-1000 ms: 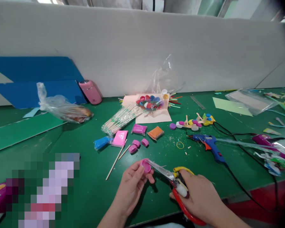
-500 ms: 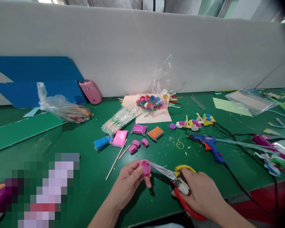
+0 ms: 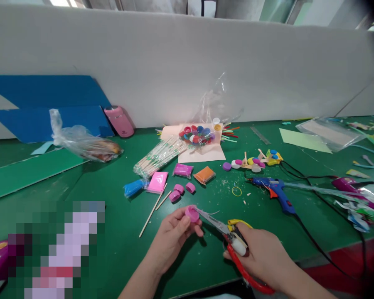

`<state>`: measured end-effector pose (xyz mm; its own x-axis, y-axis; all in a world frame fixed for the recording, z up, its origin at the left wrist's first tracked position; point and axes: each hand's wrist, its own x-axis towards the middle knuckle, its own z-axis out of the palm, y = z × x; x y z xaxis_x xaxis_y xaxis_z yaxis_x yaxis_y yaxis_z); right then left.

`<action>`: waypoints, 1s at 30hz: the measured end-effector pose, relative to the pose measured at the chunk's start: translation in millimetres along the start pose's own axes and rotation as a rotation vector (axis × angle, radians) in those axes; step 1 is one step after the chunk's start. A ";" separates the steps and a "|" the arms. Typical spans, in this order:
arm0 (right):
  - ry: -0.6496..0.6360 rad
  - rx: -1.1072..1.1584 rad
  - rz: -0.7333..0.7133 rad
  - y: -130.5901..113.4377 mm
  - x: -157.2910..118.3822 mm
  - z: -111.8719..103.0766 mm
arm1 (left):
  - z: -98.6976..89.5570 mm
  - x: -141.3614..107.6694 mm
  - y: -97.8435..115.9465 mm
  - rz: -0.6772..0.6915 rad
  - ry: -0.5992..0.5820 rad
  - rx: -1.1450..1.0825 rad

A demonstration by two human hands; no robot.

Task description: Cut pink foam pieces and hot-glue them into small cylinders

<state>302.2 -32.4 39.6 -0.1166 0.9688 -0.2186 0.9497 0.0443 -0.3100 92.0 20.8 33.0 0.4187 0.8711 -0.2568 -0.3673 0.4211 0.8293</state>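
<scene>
Between the fingers of my left hand (image 3: 177, 232) is a pink bottle cap (image 3: 192, 214), its open side tilted toward me. My right hand (image 3: 262, 253) is closed round scissors (image 3: 216, 223) with one yellow and one red handle. The scissor blades point left, and their tips meet the far rim of the cap. Whether the tips go through the cap is too small to tell. Beyond my left hand several pink caps (image 3: 178, 189) lie close together on the green table (image 3: 118, 232).
A blue glue gun (image 3: 272, 187) lies at right with its cord trailing. Wooden sticks (image 3: 152, 209), an orange packet (image 3: 205, 175) and a pink packet (image 3: 157, 182) lie ahead. Farther back are bundled sticks (image 3: 160, 155) and a bag of colored caps (image 3: 198, 135). A white partition (image 3: 143, 62) stands behind.
The cap in my left hand has tipped and risen slightly. The scissors have shifted a little with it, their tips staying at the cap's rim.
</scene>
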 end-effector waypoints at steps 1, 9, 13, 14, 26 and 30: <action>-0.019 0.051 0.019 -1.6 -0.7 -0.2 | 2.3 0.2 -3.2 0.047 0.044 0.003; -0.046 0.160 0.064 -8.4 -1.6 -0.3 | 24.5 3.1 -13.7 0.258 0.415 0.103; -0.036 0.167 0.062 -8.4 -2.6 1.4 | 26.4 1.7 -10.1 0.265 0.444 0.139; -0.031 0.166 0.055 -8.2 -3.4 1.8 | 25.5 1.1 -9.2 0.257 0.432 0.152; 0.037 0.063 -0.011 -6.3 -2.4 0.1 | 9.0 -5.2 -6.9 0.234 0.274 0.318; 0.068 -0.002 -0.026 -6.3 -1.5 -3.5 | 7.1 -6.3 -4.5 0.218 0.227 0.330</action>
<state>297.4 -33.3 45.1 -0.1210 0.9818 -0.1467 0.9472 0.0700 -0.3128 97.0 11.7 34.5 0.1553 0.9792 -0.1306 -0.1270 0.1509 0.9804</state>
